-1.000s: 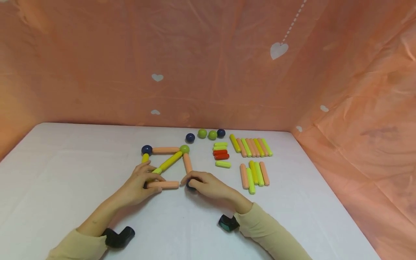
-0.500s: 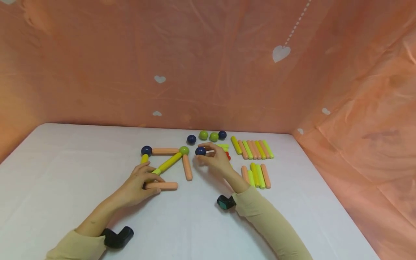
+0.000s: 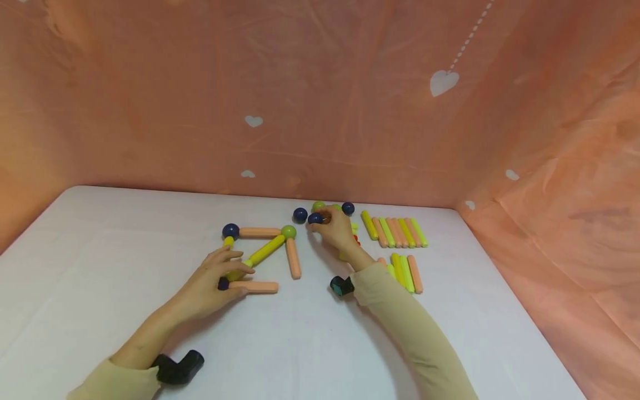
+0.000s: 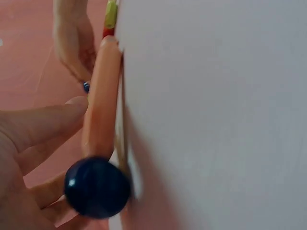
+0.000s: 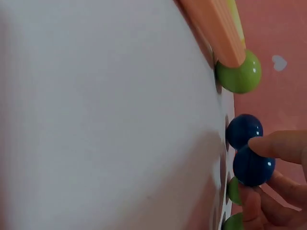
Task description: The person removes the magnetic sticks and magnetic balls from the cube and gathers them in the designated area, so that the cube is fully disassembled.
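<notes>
My left hand point(image 3: 207, 280) lies over the near-left corner of a flat frame of sticks and balls. Its thumb is at a peach stick point(image 3: 260, 287), which sticks out from a dark blue ball point(image 4: 97, 188); the fingers spread over yellow sticks point(image 3: 266, 250). At the far side, a blue corner ball point(image 3: 230, 231), a peach stick point(image 3: 260, 232) and a green ball point(image 3: 288, 232) form a line. Another peach stick point(image 3: 294, 259) points from the green ball towards me, its near end bare. My right hand point(image 3: 337, 228) pinches a dark blue ball point(image 5: 254, 165) beside the back row of balls.
The back row has a blue ball point(image 3: 300, 215), green balls point(image 3: 318, 206) and another blue ball point(image 3: 348, 208). To the right lie two groups of peach and yellow sticks point(image 3: 400, 232). Short red and lime sticks are mostly hidden behind my right hand.
My right hand has carried the dark blue ball away from the near end of the peach stick, back to the far row of balls. My left hand has stayed in place.
</notes>
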{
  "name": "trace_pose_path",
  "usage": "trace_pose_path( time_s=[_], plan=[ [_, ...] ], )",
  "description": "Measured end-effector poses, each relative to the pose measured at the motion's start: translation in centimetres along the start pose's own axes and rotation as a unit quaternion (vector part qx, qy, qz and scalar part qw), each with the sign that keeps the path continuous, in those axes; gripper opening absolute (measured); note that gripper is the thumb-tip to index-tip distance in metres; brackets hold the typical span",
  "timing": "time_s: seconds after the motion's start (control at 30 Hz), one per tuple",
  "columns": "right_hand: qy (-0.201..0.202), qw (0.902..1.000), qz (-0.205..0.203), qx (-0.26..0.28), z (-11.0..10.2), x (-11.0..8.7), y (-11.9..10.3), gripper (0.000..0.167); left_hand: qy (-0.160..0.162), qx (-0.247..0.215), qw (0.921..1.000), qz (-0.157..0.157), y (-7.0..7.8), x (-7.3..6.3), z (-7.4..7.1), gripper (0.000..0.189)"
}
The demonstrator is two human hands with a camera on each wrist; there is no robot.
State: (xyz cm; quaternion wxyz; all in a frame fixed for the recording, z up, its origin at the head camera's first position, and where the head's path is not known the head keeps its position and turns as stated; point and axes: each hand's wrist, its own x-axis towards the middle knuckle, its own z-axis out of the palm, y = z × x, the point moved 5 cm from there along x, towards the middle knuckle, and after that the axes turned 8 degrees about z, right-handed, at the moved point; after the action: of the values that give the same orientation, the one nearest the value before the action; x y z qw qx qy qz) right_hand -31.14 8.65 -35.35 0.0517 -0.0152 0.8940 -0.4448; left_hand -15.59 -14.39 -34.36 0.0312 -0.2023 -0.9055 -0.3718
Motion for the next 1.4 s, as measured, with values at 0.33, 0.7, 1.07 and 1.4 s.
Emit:
trace_pose_path(
  time_s=[0.33,0.7,1.07,1.4],
  plan=[
    [0.005,0.9994,-0.013,-0.032,-0.2,0.5,0.2,0.042,0.005,0.019,0.9995,-0.026,-0.6,-1.1,-1.3,0.039],
    [0.051,0.9958,-0.066,0.039,-0.9,-2.3,-0.6,0.036,-0.003,-0.023,0.9994,-0.024,-1.1,-1.4,-2.1,0.033],
    [-0.065,0.9978,-0.01,0.0,3.6,-5.9,-1.2,0.053,-0.056,-0.031,0.9932,-0.098,-2.7,-1.8,-2.6,0.039],
    [-0.035,0.9989,-0.02,-0.025,3.9,-5.8,-1.5,0.044,-0.053,-0.052,0.9916,-0.106,-2.7,-1.7,-2.4,0.041]
  ],
)
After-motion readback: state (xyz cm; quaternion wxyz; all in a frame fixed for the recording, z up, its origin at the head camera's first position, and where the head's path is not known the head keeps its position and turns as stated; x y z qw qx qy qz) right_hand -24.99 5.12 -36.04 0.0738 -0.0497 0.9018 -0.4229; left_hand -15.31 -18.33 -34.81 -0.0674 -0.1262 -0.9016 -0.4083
